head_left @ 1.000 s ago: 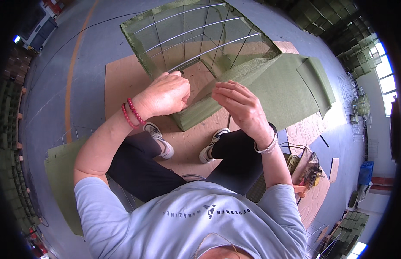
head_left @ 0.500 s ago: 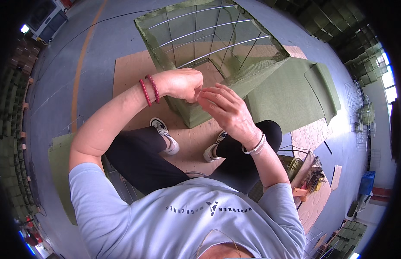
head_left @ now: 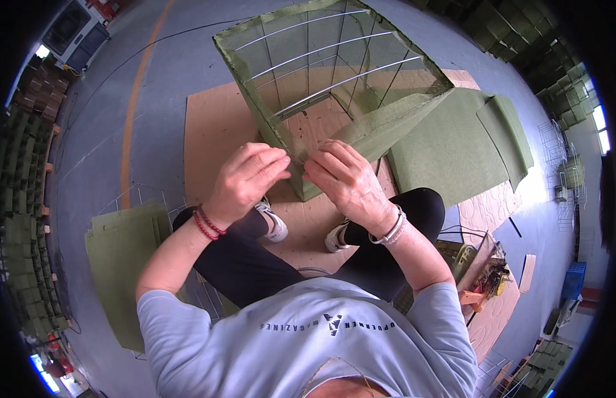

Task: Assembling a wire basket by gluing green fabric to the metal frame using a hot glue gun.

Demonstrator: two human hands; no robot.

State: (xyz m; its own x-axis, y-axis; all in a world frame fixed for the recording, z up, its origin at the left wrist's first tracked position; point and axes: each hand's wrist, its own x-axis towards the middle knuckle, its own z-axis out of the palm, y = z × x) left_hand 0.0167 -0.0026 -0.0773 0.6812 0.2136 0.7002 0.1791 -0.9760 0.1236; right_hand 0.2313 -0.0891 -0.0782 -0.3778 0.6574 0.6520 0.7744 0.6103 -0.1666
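Hands meet at the near corner of a box-shaped wire cage wrapped in olive-green fabric [head_left: 334, 86] standing on brown cardboard sheets [head_left: 215, 126], left hand [head_left: 245, 179] and right hand [head_left: 347, 182] both pinching the fabric edge against the wire, apparently to fasten it, spare green panels [head_left: 454, 146] lying beyond.

Matt green cloth [head_left: 381, 129], bare wire frame [head_left: 334, 83]
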